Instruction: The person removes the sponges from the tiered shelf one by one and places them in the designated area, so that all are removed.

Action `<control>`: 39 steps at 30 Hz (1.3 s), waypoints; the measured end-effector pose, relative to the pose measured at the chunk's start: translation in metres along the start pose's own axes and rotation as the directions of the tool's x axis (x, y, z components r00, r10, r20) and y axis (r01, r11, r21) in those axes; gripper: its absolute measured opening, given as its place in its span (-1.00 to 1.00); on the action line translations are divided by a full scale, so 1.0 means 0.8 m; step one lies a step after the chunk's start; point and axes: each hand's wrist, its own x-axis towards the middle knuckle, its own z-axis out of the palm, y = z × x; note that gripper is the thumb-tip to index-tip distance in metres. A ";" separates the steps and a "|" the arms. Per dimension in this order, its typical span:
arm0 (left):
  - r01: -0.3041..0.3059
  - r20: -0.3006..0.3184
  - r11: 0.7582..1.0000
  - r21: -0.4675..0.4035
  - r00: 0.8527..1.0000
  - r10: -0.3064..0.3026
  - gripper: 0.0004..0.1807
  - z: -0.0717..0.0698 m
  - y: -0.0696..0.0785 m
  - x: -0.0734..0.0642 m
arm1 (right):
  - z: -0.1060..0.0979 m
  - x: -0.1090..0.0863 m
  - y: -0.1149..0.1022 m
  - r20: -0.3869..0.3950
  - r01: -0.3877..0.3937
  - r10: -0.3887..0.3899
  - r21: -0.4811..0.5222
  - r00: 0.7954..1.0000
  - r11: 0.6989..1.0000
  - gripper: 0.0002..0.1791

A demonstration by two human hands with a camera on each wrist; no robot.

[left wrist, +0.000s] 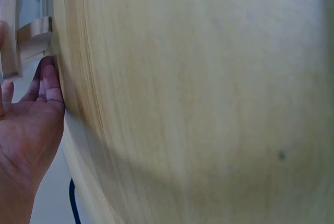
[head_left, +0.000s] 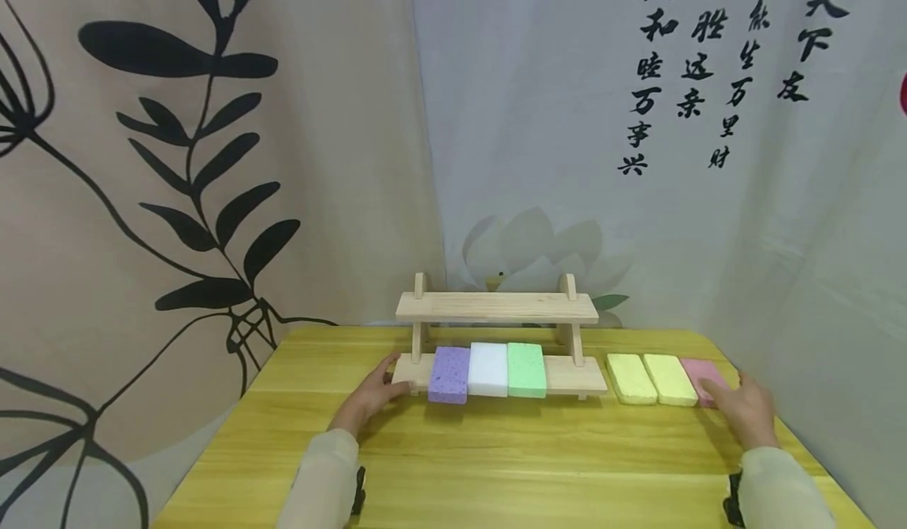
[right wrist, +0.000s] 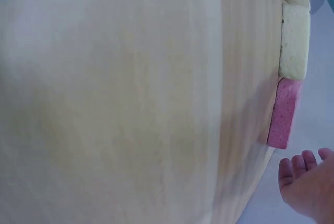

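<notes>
My left hand [head_left: 372, 397] is at the left end of a two-tier wooden shelf [head_left: 496, 306], its thumb beside the lower board. In the left wrist view the left hand [left wrist: 31, 125] has its lower fingers on the table beside the board; other fingertips are cut off. On that board lie a purple sponge [head_left: 449, 374], a white sponge [head_left: 488, 369] and a green sponge [head_left: 527, 370], side by side. My right hand [head_left: 747, 409] is beside a pink sponge [head_left: 697, 369], fingers relaxed. A gap separates them in the right wrist view.
Two yellow sponges [head_left: 631, 379] lie between the shelf and the pink sponge. The wooden table [head_left: 531, 466] reaches back to a printed curtain [head_left: 340, 159]. The upper shelf board overhangs the rear of the lower one.
</notes>
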 end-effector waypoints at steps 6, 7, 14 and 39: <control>-0.007 0.009 1.000 -0.005 1.000 0.007 -0.04 0.000 0.000 -0.003 | 0.007 -0.008 -0.018 -0.006 0.023 -0.023 0.114 1.000 0.993 0.09; -0.008 0.012 1.000 -0.007 1.000 0.008 -0.04 0.000 0.001 -0.003 | 0.008 -0.009 -0.021 -0.004 0.019 -0.019 0.119 1.000 0.993 0.10; 0.002 0.012 1.000 0.000 1.000 -0.002 -0.04 -0.001 0.007 -0.003 | 0.019 -0.010 -0.054 -0.012 -0.018 0.019 0.064 1.000 0.998 0.15; 0.021 0.009 0.999 0.028 1.000 -0.021 -0.02 -0.002 0.001 -0.001 | 0.106 -0.055 -0.141 -0.193 0.053 -0.037 0.076 0.980 0.996 0.00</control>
